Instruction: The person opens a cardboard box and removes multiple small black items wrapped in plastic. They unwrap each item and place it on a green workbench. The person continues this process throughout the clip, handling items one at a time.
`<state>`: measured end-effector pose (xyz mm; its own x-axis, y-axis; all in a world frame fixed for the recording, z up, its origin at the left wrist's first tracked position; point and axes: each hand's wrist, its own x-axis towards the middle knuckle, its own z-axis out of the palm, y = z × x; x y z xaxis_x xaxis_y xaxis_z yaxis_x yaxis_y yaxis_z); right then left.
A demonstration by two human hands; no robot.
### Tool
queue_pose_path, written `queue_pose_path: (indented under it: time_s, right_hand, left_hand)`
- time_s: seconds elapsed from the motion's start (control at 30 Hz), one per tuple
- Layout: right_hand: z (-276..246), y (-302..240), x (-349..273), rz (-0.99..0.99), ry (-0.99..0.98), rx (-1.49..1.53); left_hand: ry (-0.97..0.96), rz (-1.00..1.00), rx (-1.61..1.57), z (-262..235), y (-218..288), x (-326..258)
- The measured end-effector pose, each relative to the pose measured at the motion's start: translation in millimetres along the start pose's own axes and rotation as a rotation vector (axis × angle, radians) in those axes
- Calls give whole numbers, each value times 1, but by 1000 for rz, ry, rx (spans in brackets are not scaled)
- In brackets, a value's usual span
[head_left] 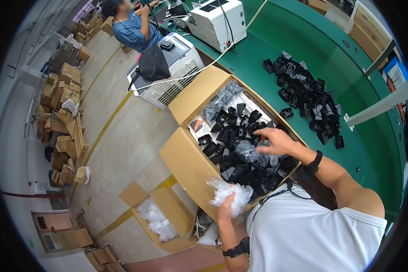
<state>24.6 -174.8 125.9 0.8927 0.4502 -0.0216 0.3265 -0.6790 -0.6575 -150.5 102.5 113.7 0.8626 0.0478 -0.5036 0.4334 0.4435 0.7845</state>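
Observation:
My left hand (225,207) is closed around a wad of crumpled clear plastic bags (232,194) by the near left side of a large open cardboard box (186,156). Over the middle of that box hovers my right hand (276,141), its fingers apart and slightly bent, with nothing seen between them. Many small black plastic housings (229,136) lie loose in a heap inside. Just under my right fingers, a black part in a clear plastic bag (249,152) rests on the heap. More bagged parts (221,102) line the box's far end.
Loose black housings (306,90) are piled on the green table (263,43) to the right. A smaller box (177,213) on the floor holds clear bags (156,217). Beyond stand an air cooler (186,54), a white machine (217,25) and a person in blue (133,31).

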Motion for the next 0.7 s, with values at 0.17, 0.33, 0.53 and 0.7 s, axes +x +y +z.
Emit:
queue_pose_path:
  time_s: [0.17,0.33,0.53,0.7]
  right_hand:
    - [46,9,-6,-233,-62,-142]
    - [49,-2,2,-140,-146,-68]
    - [54,-16,1,-314,-170,-182]
    - [26,-27,16,66,-160,897]
  left_hand:
    - [-31,-3,34,-1,-10,7]
    - [-26,0,14,-3,-12,9]
    - [-21,-33,37,4,-7,5]
    - [-18,-6,43,5,-3,2]
